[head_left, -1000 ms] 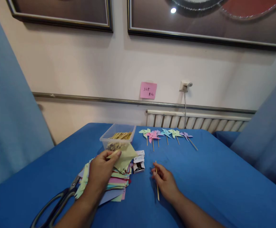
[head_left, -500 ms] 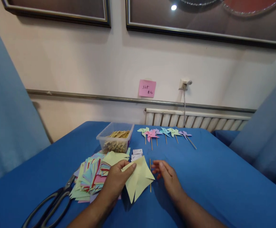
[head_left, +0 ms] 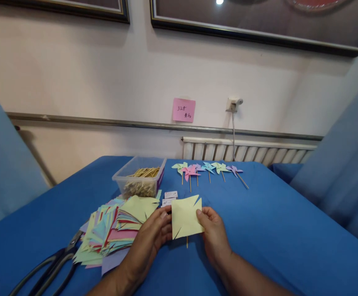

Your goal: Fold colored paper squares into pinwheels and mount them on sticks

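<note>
My right hand [head_left: 214,230] pinches a pale yellow square of paper [head_left: 185,220] at its right edge, thumb on the front. Slits run in from the corners of the square. At its left edge is my left hand [head_left: 154,232], thumb off the paper and fingers loosely apart; whether the fingertips touch it or reach behind is hard to see. Beneath the paper a thin wooden stick [head_left: 187,242] lies on the blue cloth, mostly hidden. Left of my left hand spreads a pile of coloured paper squares [head_left: 111,230].
Large scissors [head_left: 60,257] lie at the left front. Behind the pile stands a clear plastic box [head_left: 122,179] of sticks, with two small white boxes [head_left: 170,195] beside it. Several paper pinwheels [head_left: 208,167] on sticks lie along the table's back edge, near a radiator [head_left: 253,153].
The paper has turned from corner-up to nearly square-on and now covers most of the stick. My right hand has come in and gripped it, while my left thumb has come off it.
</note>
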Available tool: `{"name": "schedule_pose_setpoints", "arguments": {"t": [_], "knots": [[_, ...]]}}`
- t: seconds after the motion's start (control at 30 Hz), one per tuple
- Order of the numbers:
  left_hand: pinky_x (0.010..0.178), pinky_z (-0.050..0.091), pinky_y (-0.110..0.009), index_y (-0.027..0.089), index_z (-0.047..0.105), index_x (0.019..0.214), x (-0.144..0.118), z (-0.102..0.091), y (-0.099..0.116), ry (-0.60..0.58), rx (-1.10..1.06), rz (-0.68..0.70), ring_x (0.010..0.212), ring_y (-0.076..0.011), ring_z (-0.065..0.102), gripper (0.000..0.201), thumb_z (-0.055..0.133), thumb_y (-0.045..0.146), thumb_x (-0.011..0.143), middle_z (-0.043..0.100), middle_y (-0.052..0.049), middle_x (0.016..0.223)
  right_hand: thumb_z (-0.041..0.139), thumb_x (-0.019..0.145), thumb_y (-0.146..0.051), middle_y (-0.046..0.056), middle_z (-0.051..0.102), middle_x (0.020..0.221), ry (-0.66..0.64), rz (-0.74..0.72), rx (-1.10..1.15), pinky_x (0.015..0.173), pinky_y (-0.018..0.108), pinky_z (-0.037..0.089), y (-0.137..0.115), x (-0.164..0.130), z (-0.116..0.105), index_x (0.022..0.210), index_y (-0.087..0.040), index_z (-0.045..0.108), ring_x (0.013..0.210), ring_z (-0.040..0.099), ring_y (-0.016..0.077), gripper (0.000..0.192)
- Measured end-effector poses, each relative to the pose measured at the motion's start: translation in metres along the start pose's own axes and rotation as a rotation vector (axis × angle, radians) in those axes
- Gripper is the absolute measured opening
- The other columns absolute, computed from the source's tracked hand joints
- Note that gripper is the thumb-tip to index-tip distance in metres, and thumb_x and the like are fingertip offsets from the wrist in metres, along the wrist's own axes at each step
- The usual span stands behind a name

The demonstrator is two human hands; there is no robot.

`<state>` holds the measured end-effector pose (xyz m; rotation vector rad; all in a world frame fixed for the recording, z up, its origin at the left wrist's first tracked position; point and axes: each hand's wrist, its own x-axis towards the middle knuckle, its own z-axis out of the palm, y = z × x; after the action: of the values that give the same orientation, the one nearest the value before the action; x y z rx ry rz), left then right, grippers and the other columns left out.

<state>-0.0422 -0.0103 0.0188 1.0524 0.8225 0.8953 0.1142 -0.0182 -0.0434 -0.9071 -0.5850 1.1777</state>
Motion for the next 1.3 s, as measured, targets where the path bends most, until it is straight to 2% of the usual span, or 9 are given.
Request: {"name": "schedule_pose_setpoints", "arguments": {"t": [0.17, 0.33, 0.47, 0.57, 0.67, 0.73, 0.93, 1.03, 1.3], "knots": [[0.090, 0.045, -0.040, 0.027, 0.030, 0.138, 0.000, -0.001, -0.009, -0.072, 0.103, 0.054, 0.116, -0.0262, 0.051, 0.060, 0.050, 0.042, 0.083, 0.052, -0.011, 0.131, 0.069, 0.068, -0.040, 0.002, 0.066, 0.070, 0.078, 0.018, 0.051, 0.059, 0.028, 0.047, -0.005, 0.001, 0.001, 0.078, -0.017, 0.057, 0.059, 0.060, 0.0160, 0.028], [0.099, 0.038, -0.040, 0.027, 0.054, 0.123, -0.001, -0.004, -0.014, -0.100, 0.327, 0.117, 0.122, -0.0270, 0.045, 0.050, 0.062, 0.038, 0.075, 0.054, -0.005, 0.130, 0.068, 0.069, -0.041, -0.002, 0.062, 0.063, -0.016, 0.022, 0.026, 0.055, 0.025, 0.044, -0.002, -0.005, 0.002, 0.075, -0.018, 0.056, 0.055, 0.056, 0.0133, 0.027], [0.091, 0.044, -0.042, 0.021, 0.065, 0.108, 0.003, -0.007, -0.008, 0.065, 0.428, 0.121, 0.109, -0.0289, 0.056, 0.041, 0.065, 0.036, 0.070, 0.063, -0.008, 0.117, 0.060, 0.076, -0.048, -0.001, 0.059, 0.060, -0.125, -0.039, -0.147, 0.052, 0.023, 0.041, -0.003, -0.012, 0.002, 0.072, -0.017, 0.057, 0.055, 0.053, 0.0133, 0.031], [0.079, 0.050, -0.040, 0.017, 0.068, 0.097, 0.008, -0.012, -0.002, 0.164, 0.390, 0.118, 0.091, -0.0274, 0.063, 0.036, 0.067, 0.035, 0.066, 0.069, -0.010, 0.102, 0.052, 0.083, -0.047, 0.003, 0.062, 0.070, -0.181, -0.135, -0.230, 0.055, 0.025, 0.042, -0.006, -0.014, 0.001, 0.087, -0.017, 0.059, 0.059, 0.056, 0.0139, 0.031], [0.066, 0.052, -0.036, 0.014, 0.067, 0.092, 0.009, -0.017, 0.002, 0.179, 0.343, 0.104, 0.072, -0.0232, 0.065, 0.034, 0.068, 0.033, 0.064, 0.071, -0.008, 0.084, 0.050, 0.085, -0.040, 0.005, 0.064, 0.087, -0.248, -0.223, -0.297, 0.062, 0.027, 0.045, -0.008, -0.016, 0.000, 0.111, -0.021, 0.054, 0.066, 0.058, 0.0144, 0.032], [0.063, 0.051, -0.035, 0.014, 0.065, 0.091, 0.008, -0.019, 0.004, 0.160, 0.339, 0.095, 0.064, -0.0206, 0.064, 0.032, 0.067, 0.033, 0.066, 0.070, -0.006, 0.076, 0.051, 0.085, -0.033, 0.004, 0.063, 0.089, -0.335, -0.277, -0.391, 0.064, 0.027, 0.045, -0.008, -0.017, -0.001, 0.115, -0.022, 0.054, 0.070, 0.058, 0.0147, 0.032], [0.082, 0.046, -0.034, 0.018, 0.067, 0.087, 0.002, -0.017, 0.007, 0.124, 0.613, 0.204, 0.085, -0.0212, 0.063, 0.020, 0.061, 0.025, 0.070, 0.069, -0.003, 0.090, 0.060, 0.075, -0.015, 0.000, 0.056, 0.077, -0.434, -0.437, -0.586, 0.060, 0.023, 0.044, -0.012, -0.023, 0.000, 0.094, -0.020, 0.065, 0.064, 0.053, 0.0114, 0.021], [0.089, 0.042, -0.033, 0.020, 0.067, 0.088, 0.001, -0.015, 0.005, 0.096, 0.716, 0.257, 0.093, -0.0212, 0.061, 0.019, 0.058, 0.021, 0.071, 0.069, -0.002, 0.094, 0.063, 0.075, -0.019, 0.000, 0.054, 0.073, -0.420, -0.396, -0.580, 0.058, 0.023, 0.042, -0.012, -0.022, 0.001, 0.079, -0.017, 0.066, 0.063, 0.052, 0.0114, 0.005], [0.092, 0.039, -0.032, 0.023, 0.065, 0.098, 0.001, -0.013, -0.003, 0.071, 0.728, 0.285, 0.102, -0.0216, 0.058, 0.028, 0.060, 0.021, 0.071, 0.068, -0.002, 0.104, 0.062, 0.077, -0.025, 0.000, 0.053, 0.067, -0.333, -0.326, -0.595, 0.056, 0.022, 0.040, -0.003, -0.015, -0.002, 0.066, -0.015, 0.060, 0.060, 0.050, 0.0115, 0.015]]}}
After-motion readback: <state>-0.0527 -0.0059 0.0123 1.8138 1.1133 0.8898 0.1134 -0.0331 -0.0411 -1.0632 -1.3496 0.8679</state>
